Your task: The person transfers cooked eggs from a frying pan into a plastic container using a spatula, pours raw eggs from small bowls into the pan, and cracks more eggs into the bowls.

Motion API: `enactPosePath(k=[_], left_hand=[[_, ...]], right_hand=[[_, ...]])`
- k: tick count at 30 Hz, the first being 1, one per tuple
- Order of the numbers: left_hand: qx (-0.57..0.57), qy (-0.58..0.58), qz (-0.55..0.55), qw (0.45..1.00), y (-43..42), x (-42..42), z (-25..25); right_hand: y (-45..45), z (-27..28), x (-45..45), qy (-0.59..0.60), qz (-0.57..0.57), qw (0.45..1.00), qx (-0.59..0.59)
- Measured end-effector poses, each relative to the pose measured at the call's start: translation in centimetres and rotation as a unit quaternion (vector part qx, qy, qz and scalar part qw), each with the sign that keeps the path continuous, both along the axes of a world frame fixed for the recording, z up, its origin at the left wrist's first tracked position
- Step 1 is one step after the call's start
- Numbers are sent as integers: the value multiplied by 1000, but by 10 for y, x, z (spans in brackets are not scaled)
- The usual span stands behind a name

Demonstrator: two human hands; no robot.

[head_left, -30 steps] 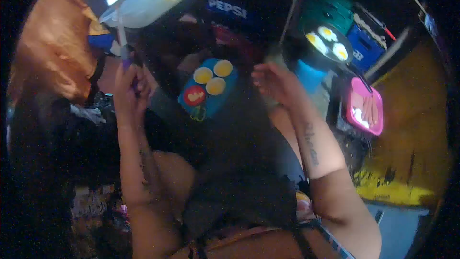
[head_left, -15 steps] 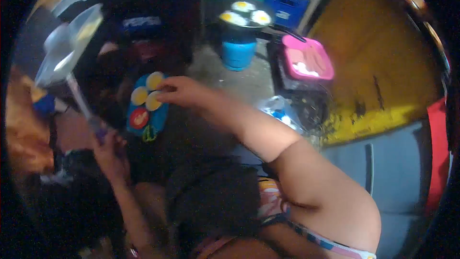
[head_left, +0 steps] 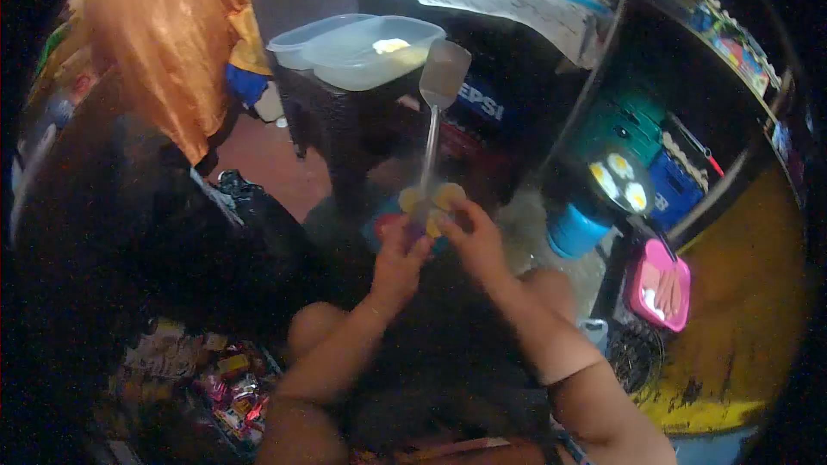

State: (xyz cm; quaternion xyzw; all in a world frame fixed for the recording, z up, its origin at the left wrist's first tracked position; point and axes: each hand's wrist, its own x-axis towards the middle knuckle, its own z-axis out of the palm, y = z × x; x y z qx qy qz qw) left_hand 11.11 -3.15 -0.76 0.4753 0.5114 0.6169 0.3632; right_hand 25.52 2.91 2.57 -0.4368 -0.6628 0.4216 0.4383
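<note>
My left hand (head_left: 398,265) is wrapped round the purple handle of a metal turner (head_left: 444,77). The turner stands upright, blade at the top. My right hand (head_left: 474,241) is just beside it, fingers bent together near round yellow pieces (head_left: 448,196); what they pinch, if anything, is blurred. The yellow pieces and a red piece (head_left: 385,224) rest on a blue tray-like thing (head_left: 372,237), partly hidden by my hands. Beyond the turner, a clear plastic container (head_left: 345,73) with a fried egg (head_left: 392,46) sits on a dark stand.
At right, a pan of several fried eggs (head_left: 618,170) is above a blue round base (head_left: 575,232). Beside it, a pink basket (head_left: 674,319) holds sausages and white bits. An orange cloth (head_left: 159,43) hangs at left; shiny packets (head_left: 241,396) lie lower left.
The view has swung left, bringing the clear container fully into sight. My hands have come together over the blue tray, and the turner has moved from the far left to between them.
</note>
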Motion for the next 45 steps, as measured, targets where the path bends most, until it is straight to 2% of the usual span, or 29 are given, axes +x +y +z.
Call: enactPosePath(k=[3,5,6,7,8,9,10,11,12,13,14,15,20,25,27,28,30,32,34,36,38,40,43,45], left_hand=[[39,83,29,995,21,-6,-21],[0,98,35,995,18,-6,-6],[14,108,7,994,34,-12,-19],[34,59,10,998,33,-8,-18],[55,10,12,998,34,-3,-15],[77,-38,13,996,35,1,-12],[91,54,60,993,48,0,-27],[73,34,74,994,37,-2,-19],[64,15,81,995,19,11,3],[94,36,99,990,30,11,1],[129,60,115,983,28,11,-1],[161,86,127,975,25,11,-3],[95,69,133,984,0,6,-11],[89,87,100,987,-34,-8,-13],[84,117,93,985,-59,-10,6],[66,116,90,987,-61,-11,4],[30,114,76,990,-59,-12,-13],[56,185,124,973,-63,-9,-15],[83,224,149,960,-65,-8,-27],[96,219,146,960,-63,-6,-31],[74,179,130,972,-65,-2,-29],[36,135,103,985,-72,3,-20],[8,135,77,988,-83,4,-7],[24,183,84,979,-93,9,7]], right_hand=[[-7,-15,-1,-97,-25,991,93],[-9,-11,3,-38,-7,999,-14],[-4,-10,4,-100,-9,995,21],[9,-26,9,-9,68,997,29],[12,-15,7,-154,30,988,4],[27,-40,12,-75,77,994,8],[30,-49,13,-136,129,976,115],[24,-41,13,-48,165,985,-5],[18,-33,12,56,180,973,-133],[13,-24,10,146,168,943,-247],[12,-26,9,176,165,935,-261],[14,-30,7,170,176,941,-235],[43,-47,-20,81,214,974,9],[67,-59,-40,10,245,948,202],[56,-46,-50,15,294,929,223],[49,-40,-54,97,349,927,98],[8,-4,-59,247,429,854,-156],[-8,9,-58,294,438,806,-270],[-15,7,-59,254,400,843,-253],[-18,0,-54,175,434,882,-61],[-18,-3,-52,154,438,885,-13],[-17,-3,-53,207,421,876,-113],[-23,-6,-49,163,430,886,61],[-36,14,-46,192,386,897,-101]])
